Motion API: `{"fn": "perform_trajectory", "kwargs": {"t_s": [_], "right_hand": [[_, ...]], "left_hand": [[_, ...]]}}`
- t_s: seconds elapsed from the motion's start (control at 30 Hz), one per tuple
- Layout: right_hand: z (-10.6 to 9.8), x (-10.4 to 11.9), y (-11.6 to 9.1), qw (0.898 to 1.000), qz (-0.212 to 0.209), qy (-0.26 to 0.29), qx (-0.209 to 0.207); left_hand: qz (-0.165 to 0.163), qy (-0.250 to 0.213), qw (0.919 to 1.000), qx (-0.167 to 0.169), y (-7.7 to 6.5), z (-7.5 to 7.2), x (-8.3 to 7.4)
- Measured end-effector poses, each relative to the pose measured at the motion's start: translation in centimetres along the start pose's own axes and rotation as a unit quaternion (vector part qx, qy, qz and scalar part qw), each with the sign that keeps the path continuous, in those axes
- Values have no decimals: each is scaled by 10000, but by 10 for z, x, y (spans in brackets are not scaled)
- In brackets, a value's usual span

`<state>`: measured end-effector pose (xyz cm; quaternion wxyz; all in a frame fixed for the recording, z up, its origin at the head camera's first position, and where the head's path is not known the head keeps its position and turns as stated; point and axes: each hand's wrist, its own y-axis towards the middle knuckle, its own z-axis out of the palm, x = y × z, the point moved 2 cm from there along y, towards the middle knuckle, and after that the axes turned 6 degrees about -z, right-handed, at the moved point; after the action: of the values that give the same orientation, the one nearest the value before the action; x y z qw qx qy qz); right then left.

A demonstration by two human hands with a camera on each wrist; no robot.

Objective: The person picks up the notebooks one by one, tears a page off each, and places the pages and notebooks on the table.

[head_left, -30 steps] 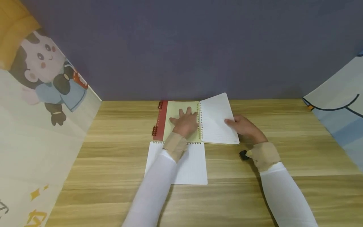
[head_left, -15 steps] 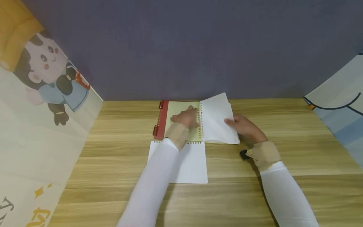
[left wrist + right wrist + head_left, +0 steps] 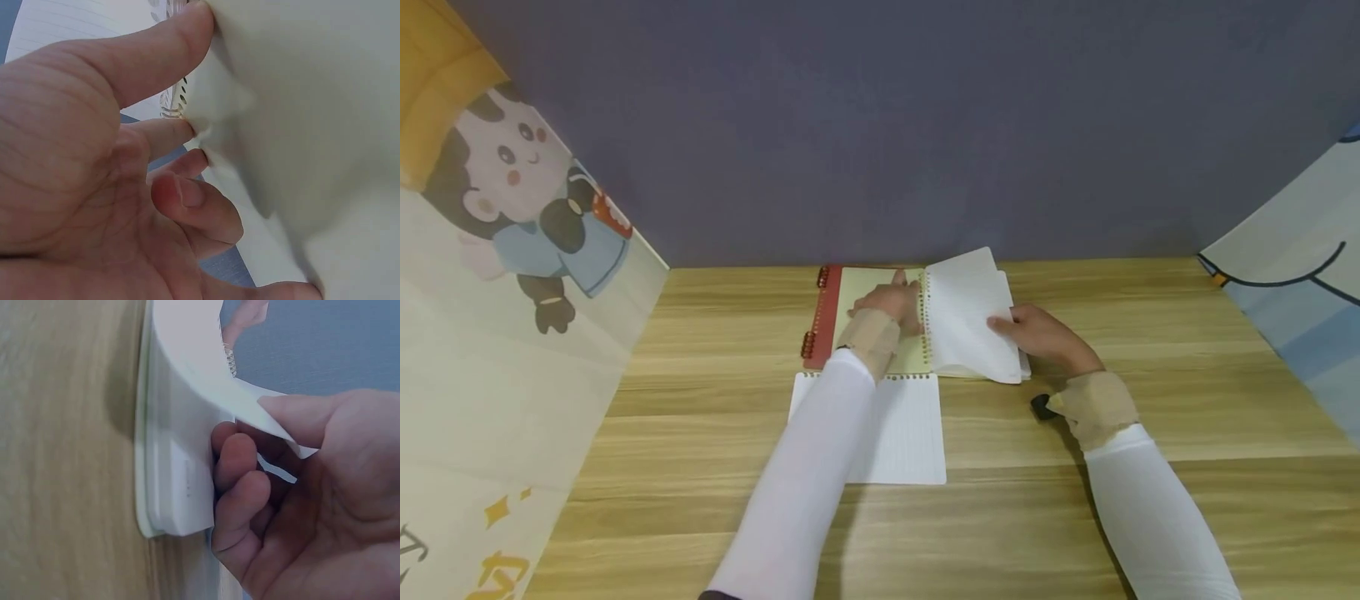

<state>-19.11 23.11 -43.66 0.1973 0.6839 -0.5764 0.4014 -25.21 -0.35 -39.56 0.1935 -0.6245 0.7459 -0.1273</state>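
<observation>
A spiral notebook (image 3: pixel 968 321) lies open at the far side of the table, white pages to the right of its rings and a pale yellow cover (image 3: pixel 850 292) to the left. My left hand (image 3: pixel 891 304) presses on that cover beside the rings, and in the left wrist view its fingertips touch the pale surface. At the right edge, my right hand (image 3: pixel 1045 333) pinches a white page (image 3: pixel 219 387) between thumb and fingers. That page bends up in the right wrist view, away from the page stack (image 3: pixel 178 475) under it.
A red strip with red rings (image 3: pixel 823 321) shows at the left of the yellow cover. Nearer me lies a second ring-bound white pad (image 3: pixel 906 442), partly under my left forearm. A dark wall (image 3: pixel 925 133) rises behind the wooden table (image 3: pixel 700 417).
The pinched page has shifted slightly left and nearer me, its lower corner coming away from the pages below. My left hand's spread fingers have drawn in toward the rings.
</observation>
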Motion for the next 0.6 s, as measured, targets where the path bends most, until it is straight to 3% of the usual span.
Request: {"fn": "perform_trajectory", "kwargs": {"t_s": [0.27,0.6], "right_hand": [[2,0,1,9997,-102,-160,154],[3,2,1,9987,-373,58,337]], "left_hand": [[-27,-46,10000,-50,-5,-3,0],[-15,-162,9998,135,3,-4,2]]}}
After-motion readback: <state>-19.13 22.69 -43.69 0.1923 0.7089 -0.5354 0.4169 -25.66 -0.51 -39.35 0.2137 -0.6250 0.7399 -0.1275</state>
